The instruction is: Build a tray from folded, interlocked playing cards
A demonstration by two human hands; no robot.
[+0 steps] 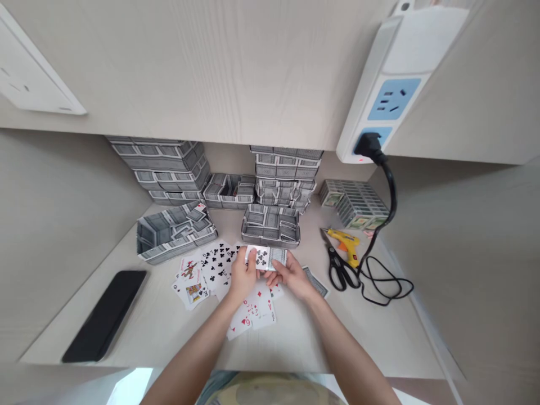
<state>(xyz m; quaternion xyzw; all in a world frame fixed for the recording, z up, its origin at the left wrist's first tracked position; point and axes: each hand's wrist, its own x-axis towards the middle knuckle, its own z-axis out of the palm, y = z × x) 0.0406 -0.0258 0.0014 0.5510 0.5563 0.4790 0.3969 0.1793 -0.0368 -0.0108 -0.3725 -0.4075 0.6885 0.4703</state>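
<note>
My left hand (242, 277) is closed on a playing card (261, 257) that shows black clubs. Beside it, my right hand (296, 277) pinches a grey-backed playing card (277, 255), thumb on top. The two cards meet or overlap; which, I cannot tell. Under and around my hands lie loose face-up cards: clubs (217, 261) to the left, red-suited cards (255, 309) below, and a joker (190, 270). A few grey-backed cards (315, 281) rest right of my right hand. Just beyond my hands stands a box folded from cards (270, 225).
A larger card box (177, 233) holds folded pieces. Stacked card boxes (169, 169) line the back. At right are scissors (340, 270), a yellow glue gun (348, 244) with a black cord, and card packs (356, 202). A black phone (105, 315) lies left. A power strip (383, 95) hangs above.
</note>
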